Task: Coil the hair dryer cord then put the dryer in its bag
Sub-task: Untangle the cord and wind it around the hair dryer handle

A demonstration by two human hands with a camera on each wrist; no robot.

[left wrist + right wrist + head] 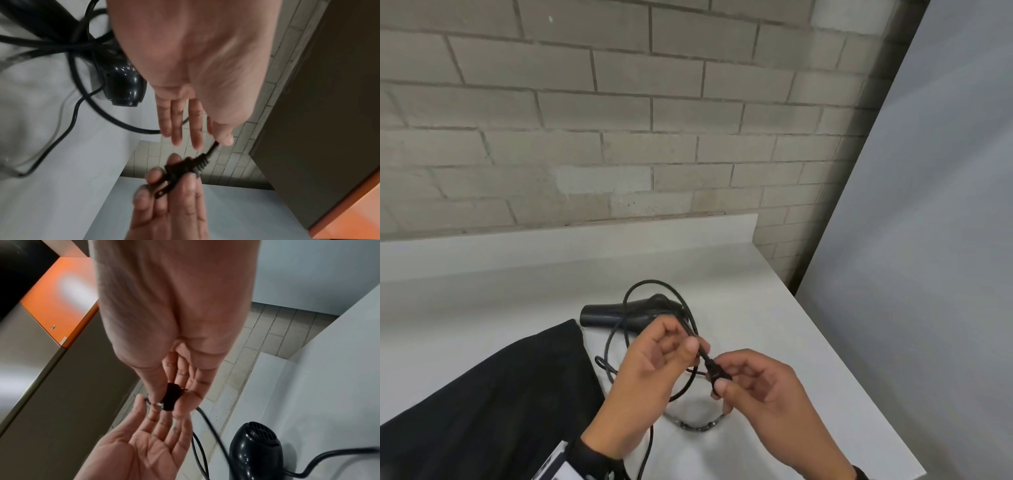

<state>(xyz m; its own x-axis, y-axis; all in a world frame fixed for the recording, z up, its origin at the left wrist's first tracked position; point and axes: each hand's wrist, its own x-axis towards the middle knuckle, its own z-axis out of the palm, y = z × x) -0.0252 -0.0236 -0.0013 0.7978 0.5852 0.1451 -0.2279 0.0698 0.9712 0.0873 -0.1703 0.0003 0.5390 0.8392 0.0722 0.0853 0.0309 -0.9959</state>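
Observation:
A black hair dryer (626, 313) lies on the white counter (482, 281), its cord (654, 283) in loose loops over and in front of it. My right hand (722, 380) pinches the black plug (717, 371) between thumb and fingers above the counter. Just behind the plug, my left hand (690, 342) pinches the cord. The left wrist view shows the plug (183, 168) in the right fingers and the dryer (123, 84) lying behind. From the right wrist I see the plug (172, 395) and the dryer (255, 449). The black bag (500, 394) lies flat at the left.
A metal link chain (698, 425) lies on the counter under my hands. A brick wall (619, 137) backs the counter. The counter's right edge (842, 359) runs close to my right hand, with a grey partition (928, 240) beyond it.

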